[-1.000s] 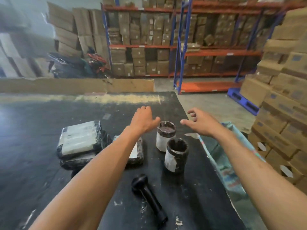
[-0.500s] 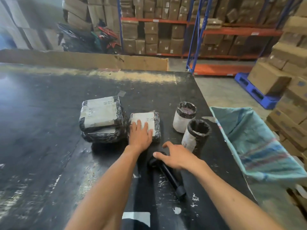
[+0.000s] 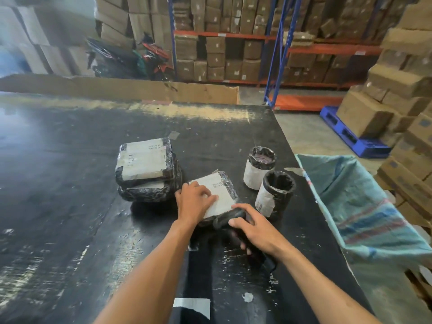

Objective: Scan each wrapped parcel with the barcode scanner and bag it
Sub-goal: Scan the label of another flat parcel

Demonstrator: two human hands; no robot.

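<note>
A flat parcel in black wrap with a white label lies on the black table. My left hand presses on its near left part, fingers spread over the label. My right hand is closed around the black barcode scanner, whose head touches the parcel's near edge. Two stacked flat parcels lie to the left. Two upright cylindrical parcels stand to the right. A teal woven bag hangs open at the table's right edge.
A long cardboard sheet stands along the table's far edge. Stacked cartons and a blue pallet are on the right. Shelving racks full of boxes fill the background.
My right hand has closed around the scanner and brought it up to the parcel's near edge. My left hand drew the flat parcel nearer and turned it slightly.
</note>
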